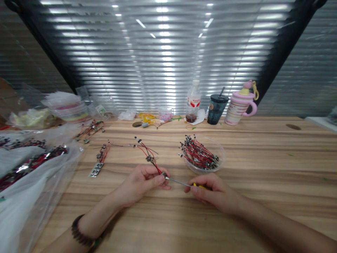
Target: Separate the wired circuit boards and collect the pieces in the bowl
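A small wired component [151, 159] with thin red and black leads trailing away is pinched just left of the clear bowl [219, 154], while a slim yellow-handled screwdriver [181, 182] lies level below that bowl, its metal tip touching the component's near end.

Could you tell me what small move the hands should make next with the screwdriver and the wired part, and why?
Probably hold the left hand steady and turn the screwdriver gently in the right hand. Its metal tip already meets the small wired part pinched in the left fingers, whose red and black wires trail away over the wooden table, so no repositioning seems needed.
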Tool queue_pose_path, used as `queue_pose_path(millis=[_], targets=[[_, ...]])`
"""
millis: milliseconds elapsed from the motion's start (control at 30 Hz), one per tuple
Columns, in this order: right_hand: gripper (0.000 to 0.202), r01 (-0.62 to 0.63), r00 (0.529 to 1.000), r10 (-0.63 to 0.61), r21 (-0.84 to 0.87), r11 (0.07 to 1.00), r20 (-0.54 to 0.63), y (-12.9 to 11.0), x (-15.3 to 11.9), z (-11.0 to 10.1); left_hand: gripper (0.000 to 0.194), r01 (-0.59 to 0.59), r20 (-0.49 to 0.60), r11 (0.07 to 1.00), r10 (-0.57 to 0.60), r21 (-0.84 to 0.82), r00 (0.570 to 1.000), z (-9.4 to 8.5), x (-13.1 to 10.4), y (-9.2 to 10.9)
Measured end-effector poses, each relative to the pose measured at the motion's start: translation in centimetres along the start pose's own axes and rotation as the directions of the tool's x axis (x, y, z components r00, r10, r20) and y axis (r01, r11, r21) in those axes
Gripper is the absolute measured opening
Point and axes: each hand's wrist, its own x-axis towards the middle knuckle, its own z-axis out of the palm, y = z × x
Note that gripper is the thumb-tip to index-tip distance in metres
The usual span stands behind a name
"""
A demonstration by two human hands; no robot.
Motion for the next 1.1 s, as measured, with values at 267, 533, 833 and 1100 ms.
queue_pose_path(millis=[267,533,833,1100], targets=[[0.045,-0.058,0.991,0.032,0.199,0.978,0.130,0.7,0.4,-0.5,0.012,-0.004,0.044,0.999,0.006,-0.035,0.999,-0.3,-0.5,0.2],[0.024,0.148,0.965,-0.158,-0.062,0.987,-0.211,-0.7,-0.2,1.1,0.015,-0.081,-0.026,0.994,0.080,-0.078,0.996,-0.2,-0.1,-0.6],[0.027,0.124,0.943,-0.073,0.141,0.982,-0.326,-1.7,-0.4,3.6,0.023,0.013,0.054,0.985,-0.004,-0.172,0.999,4.3,-2.3,0.1],[0.026,0.079,0.971,-0.038,0.168,0.983,-0.236,-1.7,-0.8,3.0,0.013,0.036,0.058,0.991,-0.029,-0.129,0.998,4.7,-2.2,0.4]])
